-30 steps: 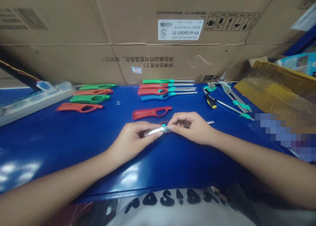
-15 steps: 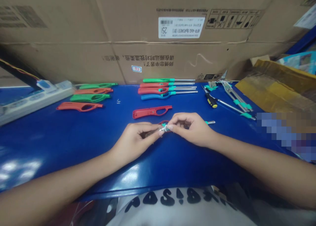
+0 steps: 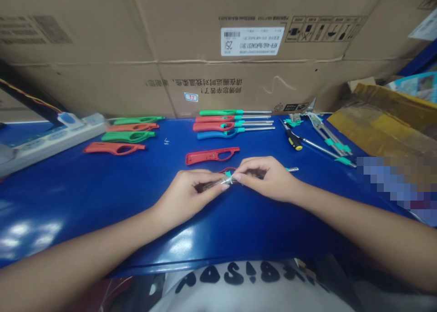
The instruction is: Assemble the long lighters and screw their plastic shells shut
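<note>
Clock positions are read about the slim part (image 3: 221, 182) worked at near the middle of the tabletop (image 3: 170, 246), 12 o'clock lying away from the wearer. The left hand (image 3: 191, 189), at 8 o'clock, is closed to a narrow pinch on the part's clear end, thumb along the near side, probably to steady it. The right hand (image 3: 264, 175), at 3 o'clock, has thumb and forefinger almost meeting at the green fitting (image 3: 228, 174), a grip suited to fine adjustment; its other fingers are curled. A metal tube (image 3: 292, 169) projects beyond it, also towards 3 o'clock. A red looped piece (image 3: 223, 169) shows behind the fingertips; whether it is gripped or merely lies there cannot be told.

A red half-shell (image 3: 200, 157) rests just beyond at 11 o'clock, hollow side up, presumably so that its inside is accessible. Four long-necked lighters (image 3: 205, 127) lie side by side at 12 o'clock, necks towards 3, perhaps ranked to keep them apart from loose parts. Coloured handle shells (image 3: 118, 137) form a similar row at 10 o'clock. Towards 2 o'clock lie a screwdriver (image 3: 294, 141) and, farther out, metal rods with green collars (image 3: 330, 142), seemingly grouped within right-hand reach.
</note>
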### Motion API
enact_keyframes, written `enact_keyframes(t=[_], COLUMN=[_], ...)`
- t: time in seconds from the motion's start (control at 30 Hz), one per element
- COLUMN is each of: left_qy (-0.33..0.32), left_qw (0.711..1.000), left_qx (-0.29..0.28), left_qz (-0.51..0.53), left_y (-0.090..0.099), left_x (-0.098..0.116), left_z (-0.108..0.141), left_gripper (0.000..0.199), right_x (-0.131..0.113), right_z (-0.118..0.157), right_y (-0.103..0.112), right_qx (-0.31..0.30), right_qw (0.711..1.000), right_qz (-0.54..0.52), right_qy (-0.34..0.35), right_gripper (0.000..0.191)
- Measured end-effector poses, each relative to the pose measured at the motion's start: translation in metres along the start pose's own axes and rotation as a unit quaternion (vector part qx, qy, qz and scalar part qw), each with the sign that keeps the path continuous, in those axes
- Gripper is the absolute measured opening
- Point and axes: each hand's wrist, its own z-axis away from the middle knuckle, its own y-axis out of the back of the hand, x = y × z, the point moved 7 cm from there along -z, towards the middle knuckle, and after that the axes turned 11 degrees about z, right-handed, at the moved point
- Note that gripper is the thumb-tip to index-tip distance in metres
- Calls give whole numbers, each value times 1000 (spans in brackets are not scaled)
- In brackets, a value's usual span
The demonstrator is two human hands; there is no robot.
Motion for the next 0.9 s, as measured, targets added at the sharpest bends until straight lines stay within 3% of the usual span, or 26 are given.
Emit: enact_keyframes(t=[0.27,0.43,0.63,0.9], left_qy=[-6,-6,-57,-7], left_qw=[1000,998,984,986], left_qx=[18,58,-9,-31], left_qz=[6,-13,-170,-164], left_y=[6,28,31,26], left_x=[0,7,14,-1], left_z=[0,-3,-8,-9], left_gripper=[23,24,16,16], right_x=[-1,2,6,8], right_z=[1,-1,-1,0], right_y=[0,4,8,7], right_qx=[1,28,34,33], right_qw=[1000,999,999,999], right_qz=[15,8,22,23], right_qy=[26,20,6,3], right_gripper=[24,25,24,21])
